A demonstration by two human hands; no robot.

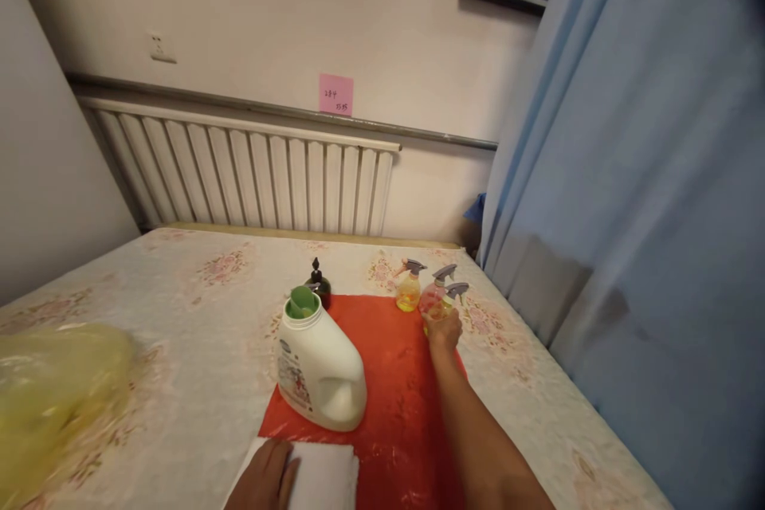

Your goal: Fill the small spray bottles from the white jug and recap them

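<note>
My right hand is closed around a small spray bottle with a grey trigger head, at the right edge of a red plastic sheet. Just behind it stands a pink spray bottle, and to the left of that a yellow one. My left hand rests on a white folded stack, paper or cloth, its thumb apart from the fingers. Between the hands a big white jug stands on the sheet, with a green cup or funnel in its mouth.
A dark pump bottle is behind the jug. At far left lies a crumpled yellow plastic bag on the flowered cover. A blue curtain hangs along the right side. The radiator lines the wall behind.
</note>
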